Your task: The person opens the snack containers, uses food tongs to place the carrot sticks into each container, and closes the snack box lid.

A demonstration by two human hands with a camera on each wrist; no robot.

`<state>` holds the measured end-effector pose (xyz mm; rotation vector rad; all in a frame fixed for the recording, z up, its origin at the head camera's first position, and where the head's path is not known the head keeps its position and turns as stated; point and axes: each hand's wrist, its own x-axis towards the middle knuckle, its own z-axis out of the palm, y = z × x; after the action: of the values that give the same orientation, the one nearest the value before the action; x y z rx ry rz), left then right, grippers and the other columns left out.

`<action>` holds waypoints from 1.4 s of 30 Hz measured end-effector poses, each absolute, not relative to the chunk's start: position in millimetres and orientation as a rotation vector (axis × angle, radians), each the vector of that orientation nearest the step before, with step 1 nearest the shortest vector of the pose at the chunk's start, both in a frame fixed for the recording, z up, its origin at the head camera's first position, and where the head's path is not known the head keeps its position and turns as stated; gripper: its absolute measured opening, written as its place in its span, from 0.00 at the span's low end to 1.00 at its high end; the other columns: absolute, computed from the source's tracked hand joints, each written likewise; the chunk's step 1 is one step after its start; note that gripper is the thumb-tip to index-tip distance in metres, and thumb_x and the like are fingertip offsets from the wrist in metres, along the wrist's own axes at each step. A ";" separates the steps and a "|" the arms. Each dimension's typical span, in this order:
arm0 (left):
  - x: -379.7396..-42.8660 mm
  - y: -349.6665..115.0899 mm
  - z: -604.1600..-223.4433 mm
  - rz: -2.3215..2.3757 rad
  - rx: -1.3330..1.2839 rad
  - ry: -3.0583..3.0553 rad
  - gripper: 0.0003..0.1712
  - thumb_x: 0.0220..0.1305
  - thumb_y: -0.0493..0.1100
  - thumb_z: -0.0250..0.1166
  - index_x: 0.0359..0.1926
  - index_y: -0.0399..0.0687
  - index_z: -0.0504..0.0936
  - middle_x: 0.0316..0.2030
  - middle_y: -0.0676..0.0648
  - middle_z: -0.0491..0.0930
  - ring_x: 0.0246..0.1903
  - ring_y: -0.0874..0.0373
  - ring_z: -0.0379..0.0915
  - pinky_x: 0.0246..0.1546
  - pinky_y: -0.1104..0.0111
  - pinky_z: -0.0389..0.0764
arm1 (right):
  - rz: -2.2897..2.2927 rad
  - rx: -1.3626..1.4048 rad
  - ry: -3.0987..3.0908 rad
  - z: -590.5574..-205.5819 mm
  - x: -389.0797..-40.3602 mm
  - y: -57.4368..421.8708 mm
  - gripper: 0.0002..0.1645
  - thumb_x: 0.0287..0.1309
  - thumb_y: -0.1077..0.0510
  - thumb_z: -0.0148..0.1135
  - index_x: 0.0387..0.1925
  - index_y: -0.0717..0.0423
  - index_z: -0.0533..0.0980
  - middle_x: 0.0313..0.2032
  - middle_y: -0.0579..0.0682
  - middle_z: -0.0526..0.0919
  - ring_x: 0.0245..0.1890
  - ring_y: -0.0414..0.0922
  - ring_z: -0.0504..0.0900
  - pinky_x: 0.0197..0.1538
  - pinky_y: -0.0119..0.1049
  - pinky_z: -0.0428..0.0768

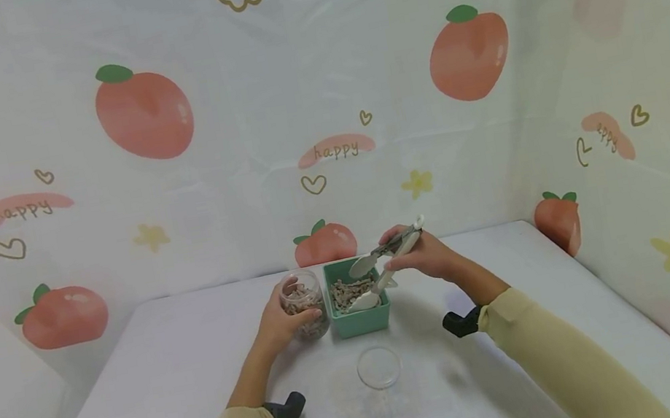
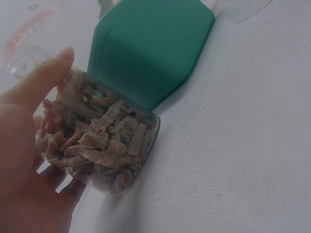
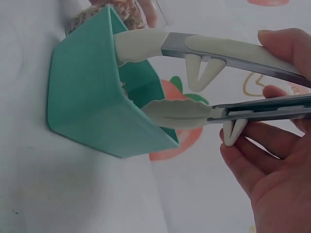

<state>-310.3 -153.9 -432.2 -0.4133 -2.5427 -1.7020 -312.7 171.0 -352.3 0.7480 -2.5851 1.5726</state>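
Note:
My left hand (image 1: 279, 320) grips a clear jar (image 1: 307, 323) on the table, thumb across its near side. Greyish-brown dried strips (image 2: 104, 138) fill much of the jar in the left wrist view. Close beside it on the right stands a green square container (image 1: 362, 321) with more of these strips (image 1: 349, 294) inside. My right hand (image 1: 421, 254) holds a pair of tongs (image 1: 403, 240) with whitish tips, and the tips are spread apart at the container's opening. In the right wrist view the tongs' arms (image 3: 214, 43) stand apart, with nothing visible between the tips.
A round clear lid (image 1: 379, 367) lies flat on the white table (image 1: 204, 379), in front of the green container. Behind the table hangs a white backdrop (image 1: 225, 109) printed with fruit and hearts. Dark wrist mounts (image 1: 287, 408) sit at both sleeves.

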 end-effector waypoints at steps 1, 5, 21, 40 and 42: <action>-314.4 -155.0 -437.9 -1.702 -0.414 -2.538 0.50 0.52 0.44 0.77 0.72 0.46 0.59 0.66 0.39 0.65 0.66 0.42 0.58 0.64 0.46 0.60 | 1.573 0.735 -2.591 -353.2 -313.3 171.1 0.26 0.52 0.59 0.71 0.52 0.62 0.74 0.44 0.56 0.81 0.42 0.49 0.78 0.48 0.44 0.76; -316.1 -155.3 -440.2 -1.675 -0.408 -2.547 0.50 0.51 0.47 0.77 0.71 0.48 0.59 0.66 0.41 0.66 0.66 0.43 0.58 0.64 0.46 0.61 | 1.541 0.755 -2.607 -355.8 -316.4 173.5 0.25 0.52 0.59 0.71 0.51 0.63 0.75 0.42 0.55 0.81 0.41 0.49 0.78 0.47 0.43 0.76; -317.5 -156.4 -442.5 -1.656 -0.410 -2.546 0.50 0.51 0.47 0.77 0.71 0.49 0.59 0.67 0.41 0.65 0.67 0.43 0.57 0.64 0.46 0.60 | 1.249 0.845 -2.628 -356.8 -319.2 168.6 0.21 0.51 0.58 0.73 0.47 0.58 0.77 0.38 0.49 0.82 0.33 0.47 0.75 0.36 0.40 0.76; -316.0 -156.1 -440.8 -1.664 -0.396 -2.548 0.51 0.49 0.49 0.78 0.71 0.51 0.60 0.65 0.43 0.66 0.66 0.45 0.58 0.64 0.47 0.61 | 1.092 0.704 -2.620 -373.2 -314.1 153.9 0.18 0.53 0.57 0.72 0.46 0.55 0.79 0.34 0.47 0.83 0.31 0.44 0.80 0.32 0.40 0.78; -315.8 -156.4 -440.1 -1.669 -0.396 -2.542 0.51 0.49 0.49 0.78 0.70 0.52 0.60 0.65 0.44 0.66 0.66 0.45 0.58 0.64 0.48 0.61 | 1.090 0.695 -2.615 -374.1 -313.9 152.8 0.18 0.53 0.57 0.72 0.46 0.55 0.79 0.33 0.47 0.83 0.31 0.44 0.79 0.31 0.40 0.77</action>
<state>-315.8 -156.4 -440.1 -0.3964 -2.5417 -1.6688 -313.9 152.8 -374.1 0.6953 -2.6151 1.0900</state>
